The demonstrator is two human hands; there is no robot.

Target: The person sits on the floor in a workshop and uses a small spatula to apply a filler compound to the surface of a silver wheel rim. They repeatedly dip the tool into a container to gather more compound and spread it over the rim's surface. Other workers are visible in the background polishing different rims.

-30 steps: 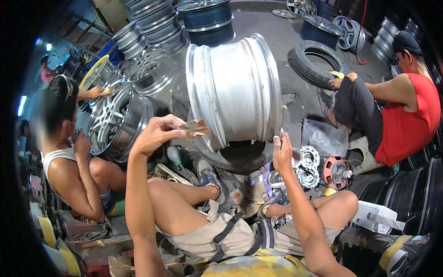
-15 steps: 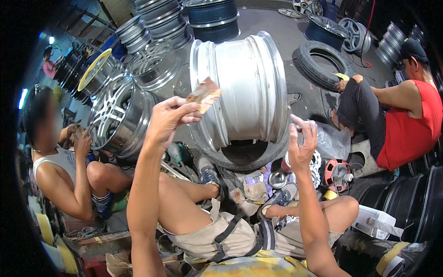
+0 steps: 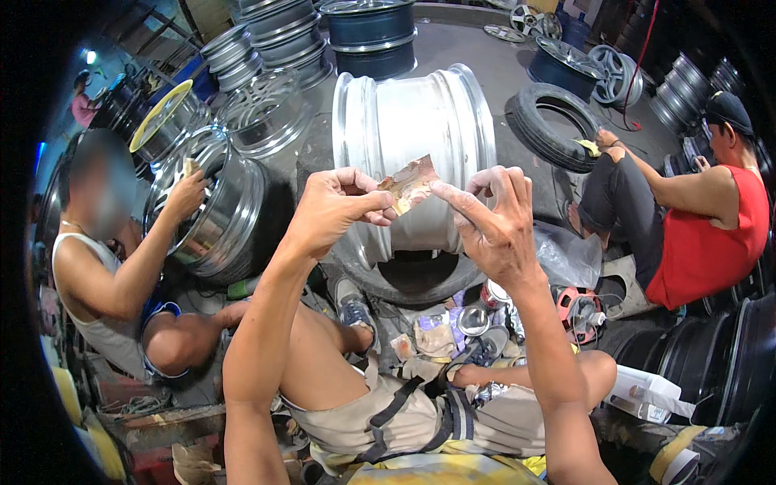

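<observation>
In front of the big silver wheel rim (image 3: 453, 121), my left hand (image 3: 335, 206) pinches a small, creased brown piece of sandpaper (image 3: 414, 182) between thumb and fingertips. My right hand (image 3: 501, 222) reaches in from the other side. Its index fingertip touches the paper's right edge while the remaining fingers are raised and apart; whether its thumb meets the paper is hidden. Pale dust coats the fingers. The rim stands with its barrel toward me, resting on a tyre (image 3: 424, 293) that lies flat under it.
Metal cans (image 3: 473, 321) and scraps lie between my feet. A clear plastic bag (image 3: 566, 255) and a red reel-like thing (image 3: 578, 311) are to the right. Co-workers sit at both sides, the left one beside a polished rim (image 3: 218, 218). Stacked rims (image 3: 372, 40) and a loose tyre (image 3: 525, 105) stand beyond.
My right hand has moved up and left to the sandpaper. My left hand has carried the paper right, before the rim. The left co-worker's hand has lifted to the polished rim.
</observation>
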